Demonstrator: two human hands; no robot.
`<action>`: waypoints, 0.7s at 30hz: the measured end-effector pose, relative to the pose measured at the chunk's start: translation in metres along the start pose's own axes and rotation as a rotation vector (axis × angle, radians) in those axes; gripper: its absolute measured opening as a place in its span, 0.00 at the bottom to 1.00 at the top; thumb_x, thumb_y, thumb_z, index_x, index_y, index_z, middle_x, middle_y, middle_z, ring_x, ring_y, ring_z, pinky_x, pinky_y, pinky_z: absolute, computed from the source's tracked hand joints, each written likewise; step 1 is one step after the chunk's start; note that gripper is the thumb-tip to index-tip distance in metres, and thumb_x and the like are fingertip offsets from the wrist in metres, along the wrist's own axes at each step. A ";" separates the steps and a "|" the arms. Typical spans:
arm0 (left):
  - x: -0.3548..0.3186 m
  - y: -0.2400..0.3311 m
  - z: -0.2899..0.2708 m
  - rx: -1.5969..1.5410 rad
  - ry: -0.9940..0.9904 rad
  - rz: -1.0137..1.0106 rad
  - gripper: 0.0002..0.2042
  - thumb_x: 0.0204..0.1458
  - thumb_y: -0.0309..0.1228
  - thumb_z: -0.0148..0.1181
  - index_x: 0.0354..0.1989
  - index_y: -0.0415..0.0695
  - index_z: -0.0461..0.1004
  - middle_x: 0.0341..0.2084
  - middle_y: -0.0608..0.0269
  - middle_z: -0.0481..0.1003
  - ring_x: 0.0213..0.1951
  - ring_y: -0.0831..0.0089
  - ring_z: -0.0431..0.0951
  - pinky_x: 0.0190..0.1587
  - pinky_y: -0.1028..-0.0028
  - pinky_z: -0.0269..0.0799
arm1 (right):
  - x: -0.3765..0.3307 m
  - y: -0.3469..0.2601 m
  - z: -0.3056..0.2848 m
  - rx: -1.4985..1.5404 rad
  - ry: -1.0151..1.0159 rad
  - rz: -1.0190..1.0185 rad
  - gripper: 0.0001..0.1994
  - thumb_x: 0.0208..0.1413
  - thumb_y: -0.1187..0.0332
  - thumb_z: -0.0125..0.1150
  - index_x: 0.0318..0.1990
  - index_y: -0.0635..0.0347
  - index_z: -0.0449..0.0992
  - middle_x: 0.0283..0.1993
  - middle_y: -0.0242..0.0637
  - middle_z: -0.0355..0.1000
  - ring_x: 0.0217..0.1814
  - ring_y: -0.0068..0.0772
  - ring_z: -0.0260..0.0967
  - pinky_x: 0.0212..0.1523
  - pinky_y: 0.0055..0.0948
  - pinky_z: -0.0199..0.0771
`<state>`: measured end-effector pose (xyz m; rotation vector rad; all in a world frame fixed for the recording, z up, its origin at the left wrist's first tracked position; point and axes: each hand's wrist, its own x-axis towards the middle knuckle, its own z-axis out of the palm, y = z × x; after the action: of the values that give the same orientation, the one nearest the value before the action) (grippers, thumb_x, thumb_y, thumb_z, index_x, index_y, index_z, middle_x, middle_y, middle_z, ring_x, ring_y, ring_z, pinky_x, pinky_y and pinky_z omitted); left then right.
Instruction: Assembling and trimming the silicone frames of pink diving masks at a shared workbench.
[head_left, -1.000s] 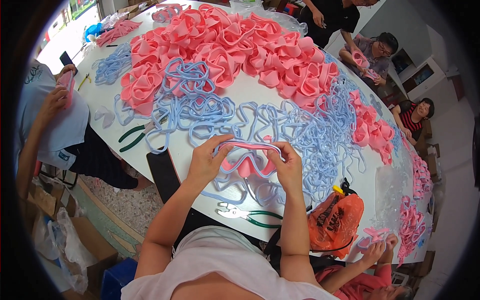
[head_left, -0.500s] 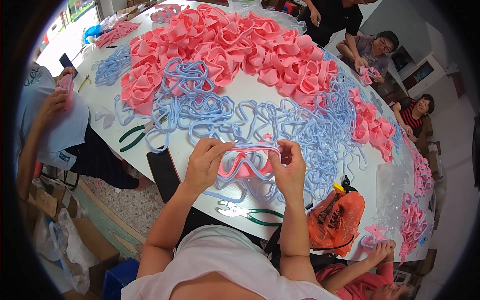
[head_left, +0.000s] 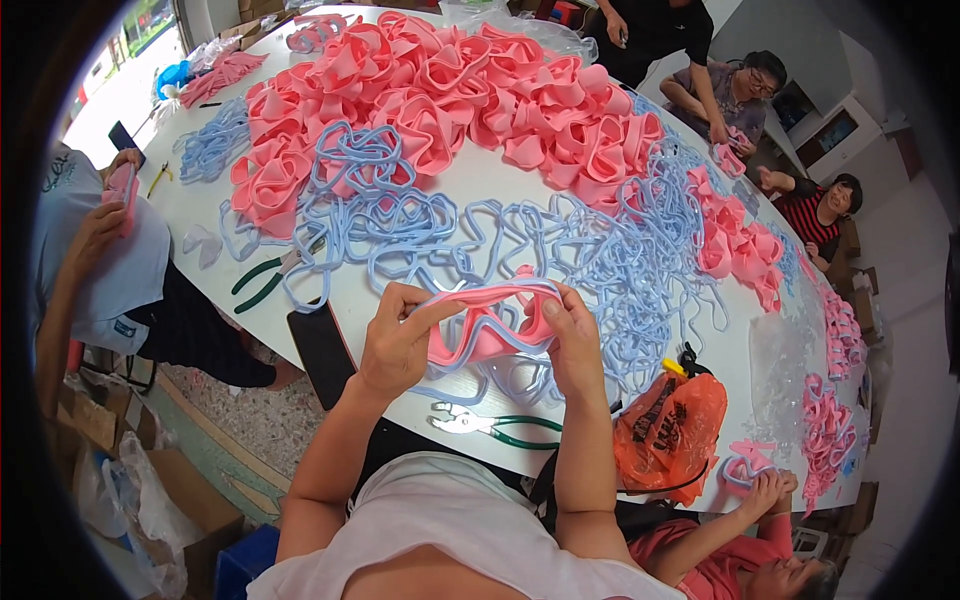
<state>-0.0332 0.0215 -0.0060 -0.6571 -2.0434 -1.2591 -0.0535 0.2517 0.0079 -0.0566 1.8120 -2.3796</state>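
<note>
Bright, even daylight; fisheye bending, dark rim

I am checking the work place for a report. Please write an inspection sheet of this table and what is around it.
Surface: white table, largely covered.
Job's things: pink soft piece with a light blue frame around its edge, held up between both hands.
Clutter: pink pieces heap; blue frames spread; two green-handled pliers; black phone; orange bag.
Grippers: left hand and right hand grip the piece's ends.
Cables: nothing seen.
Surroundings: other people seated around the table; cardboard boxes on the floor.
</note>
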 end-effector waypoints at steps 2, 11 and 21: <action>0.001 0.002 0.000 -0.018 0.028 -0.042 0.18 0.48 0.10 0.53 0.44 0.40 0.80 0.33 0.57 0.68 0.29 0.70 0.69 0.29 0.76 0.65 | -0.003 0.001 -0.008 0.107 -0.024 0.043 0.24 0.61 0.65 0.58 0.61 0.67 0.63 0.49 0.41 0.72 0.49 0.29 0.71 0.49 0.30 0.74; 0.009 0.010 -0.001 0.010 0.051 -0.036 0.15 0.52 0.12 0.52 0.44 0.38 0.79 0.32 0.57 0.68 0.30 0.70 0.70 0.30 0.76 0.66 | -0.024 0.028 -0.009 0.808 -0.321 0.097 0.22 0.52 0.78 0.60 0.56 0.71 0.69 0.58 0.50 0.70 0.59 0.40 0.69 0.63 0.40 0.67; 0.006 0.009 0.004 -0.035 0.035 -0.066 0.17 0.49 0.10 0.51 0.44 0.38 0.79 0.30 0.57 0.67 0.27 0.69 0.67 0.28 0.73 0.65 | -0.025 0.028 0.004 1.009 -0.409 0.110 0.20 0.43 0.81 0.55 0.49 0.69 0.72 0.60 0.55 0.67 0.65 0.46 0.63 0.69 0.43 0.55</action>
<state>-0.0319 0.0298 0.0020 -0.5842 -2.0336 -1.3378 -0.0258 0.2438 -0.0168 -0.2831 0.3343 -2.6373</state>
